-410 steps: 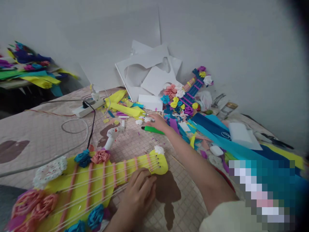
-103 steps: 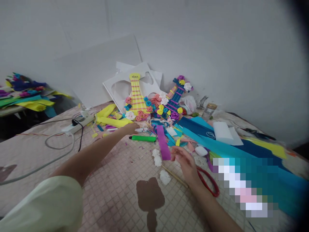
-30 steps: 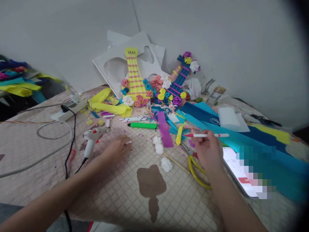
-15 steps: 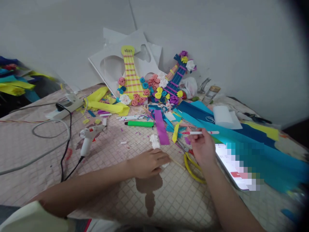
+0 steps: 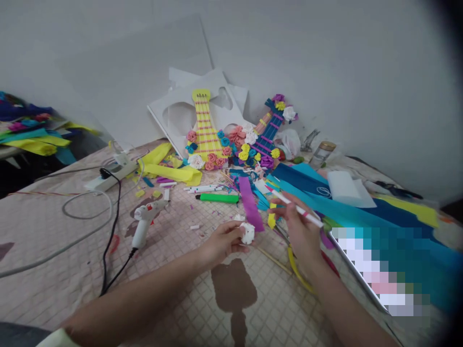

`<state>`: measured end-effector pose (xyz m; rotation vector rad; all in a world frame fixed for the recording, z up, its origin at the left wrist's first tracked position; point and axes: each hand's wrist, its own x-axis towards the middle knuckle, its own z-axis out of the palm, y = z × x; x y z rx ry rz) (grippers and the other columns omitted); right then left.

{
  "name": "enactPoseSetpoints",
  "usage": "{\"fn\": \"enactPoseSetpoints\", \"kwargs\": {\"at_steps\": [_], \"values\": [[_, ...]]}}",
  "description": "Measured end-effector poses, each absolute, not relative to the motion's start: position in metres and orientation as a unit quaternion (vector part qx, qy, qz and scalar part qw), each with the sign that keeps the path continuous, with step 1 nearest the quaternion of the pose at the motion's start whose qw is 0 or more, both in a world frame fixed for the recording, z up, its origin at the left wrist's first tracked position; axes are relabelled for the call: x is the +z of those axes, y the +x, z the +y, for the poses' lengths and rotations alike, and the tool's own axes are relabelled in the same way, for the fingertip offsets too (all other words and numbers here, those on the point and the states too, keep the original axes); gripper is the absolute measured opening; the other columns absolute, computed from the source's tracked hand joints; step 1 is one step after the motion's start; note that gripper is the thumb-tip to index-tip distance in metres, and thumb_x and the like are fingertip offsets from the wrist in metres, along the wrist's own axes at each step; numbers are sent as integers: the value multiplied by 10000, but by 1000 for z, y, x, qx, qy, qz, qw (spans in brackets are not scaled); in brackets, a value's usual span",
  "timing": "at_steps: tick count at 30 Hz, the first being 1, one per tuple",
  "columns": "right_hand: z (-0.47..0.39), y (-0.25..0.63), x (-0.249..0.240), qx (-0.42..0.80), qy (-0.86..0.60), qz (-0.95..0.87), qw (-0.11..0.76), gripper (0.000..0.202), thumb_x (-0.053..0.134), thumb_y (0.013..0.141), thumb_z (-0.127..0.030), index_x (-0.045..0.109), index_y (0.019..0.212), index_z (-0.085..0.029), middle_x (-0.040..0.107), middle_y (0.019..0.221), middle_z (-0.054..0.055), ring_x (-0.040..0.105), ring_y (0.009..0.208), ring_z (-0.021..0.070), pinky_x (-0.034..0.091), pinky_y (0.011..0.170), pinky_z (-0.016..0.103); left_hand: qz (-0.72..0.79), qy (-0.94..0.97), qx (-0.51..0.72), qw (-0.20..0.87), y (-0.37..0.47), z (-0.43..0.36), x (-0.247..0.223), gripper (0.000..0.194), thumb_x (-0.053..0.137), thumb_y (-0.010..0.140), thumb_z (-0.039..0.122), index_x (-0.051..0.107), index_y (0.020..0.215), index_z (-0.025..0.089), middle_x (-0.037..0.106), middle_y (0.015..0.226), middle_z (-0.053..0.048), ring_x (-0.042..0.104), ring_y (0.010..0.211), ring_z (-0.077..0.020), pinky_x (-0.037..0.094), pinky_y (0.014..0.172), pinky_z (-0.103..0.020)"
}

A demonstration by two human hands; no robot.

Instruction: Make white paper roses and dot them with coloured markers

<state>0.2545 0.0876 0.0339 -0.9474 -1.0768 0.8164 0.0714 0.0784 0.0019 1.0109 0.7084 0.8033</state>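
Between the thumb and fingers of my left hand (image 5: 224,241) is a small white crepe-paper flower (image 5: 248,233), raised over the table. Another bit of white paper (image 5: 239,218) shows just behind it. My right hand (image 5: 302,236) grips a white marker pen (image 5: 295,207) with a pink-red tip pointing up and left. Under that hand lie yellow-handled scissors (image 5: 297,272), partly hidden by the wrist. A thin wooden stick (image 5: 274,259) rests between the two hands. Just beyond them is a purple paper strip (image 5: 251,205).
A hot glue gun (image 5: 141,226) with its cord lies at left, near a power strip (image 5: 108,177). Two flower-trimmed paper guitars, one yellow (image 5: 204,130) and one blue (image 5: 269,130), lean at the back. A green marker (image 5: 219,198) lies mid-table; a phone (image 5: 358,270) is at right.
My left hand has lifted from the table and now pinches the white flower. The pen in my right hand has tilted, its tip now higher. The view has shifted slightly.
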Motion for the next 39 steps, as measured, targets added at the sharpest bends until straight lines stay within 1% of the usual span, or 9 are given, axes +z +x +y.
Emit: {"fn": "enactPoseSetpoints", "kwargs": {"at_steps": [6, 12, 16, 20, 23, 26, 29, 34, 39], "values": [[82, 215, 27, 332, -452, -585, 586, 181, 559, 851, -315, 661, 986, -249, 710, 868, 27, 652, 811, 174, 507, 749, 312, 316, 314, 426, 787, 60, 78, 4, 285, 691, 739, 323, 639, 942, 130, 693, 936, -82, 666, 842, -159, 512, 809, -265], [71, 217, 13, 334, -458, -638, 520, 173, 533, 860, -304, 674, 945, -249, 713, 929, 32, 649, 892, 200, 529, 751, 314, 311, 235, 416, 822, 55, 75, 9, 246, 538, 860, 248, 665, 973, 69, 692, 1031, -147, 654, 957, -205, 487, 902, -302], [66, 225, 9, 316, -479, -644, 506, 189, 500, 884, -299, 653, 993, -288, 698, 983, 7, 632, 946, 183, 509, 823, 318, 287, 210, 403, 843, 54, 73, 16, 238, 557, 850, 174, 654, 1035, 61, 697, 1016, -140, 658, 946, -203, 482, 907, -297], [63, 231, 9, 289, -491, -639, 517, 187, 527, 873, -270, 633, 1017, -327, 702, 940, -20, 638, 870, 160, 499, 811, 306, 276, 184, 401, 854, 50, 74, 17, 222, 577, 847, 189, 652, 1037, 102, 694, 1022, -111, 653, 960, -208, 484, 900, -301], [62, 233, 10, 300, -481, -616, 547, 213, 513, 882, -271, 611, 1058, -340, 704, 879, -23, 633, 814, 152, 501, 776, 305, 277, 163, 401, 858, 49, 76, 12, 179, 548, 872, 242, 664, 968, 145, 699, 965, -70, 660, 883, -161, 522, 792, -261], [61, 236, 9, 340, -444, -580, 592, 224, 475, 900, -318, 620, 1070, -304, 685, 855, 10, 617, 759, 160, 507, 688, 311, 290, 164, 399, 854, 48, 77, 9, 202, 524, 883, 292, 664, 938, 157, 696, 906, -62, 660, 783, -129, 521, 651, -202], [60, 236, 8, 360, -414, -542, 636, 224, 487, 893, -334, 636, 1041, -258, 661, 825, 32, 593, 715, 167, 490, 616, 310, 304, 167, 397, 850, 49, 76, 9, 186, 550, 866, 291, 661, 925, 154, 690, 899, -67, 667, 769, -139, 511, 599, -183], [58, 235, 9, 362, -380, -515, 678, 195, 505, 883, -314, 660, 972, -238, 616, 755, 14, 548, 673, 140, 450, 598, 288, 275, 152, 405, 859, 50, 73, 11, 155, 563, 856, 226, 642, 950, 132, 688, 927, -86, 673, 869, -184, 532, 728, -229], [56, 233, 12, 362, -412, -505, 666, 148, 526, 870, -266, 668, 906, -241, 611, 707, -4, 560, 641, 122, 455, 591, 268, 272, 122, 404, 864, 52, 72, 13, 170, 564, 815, 125, 624, 974, 129, 687, 955, -86, 666, 928, -206, 510, 828, -252]]}}
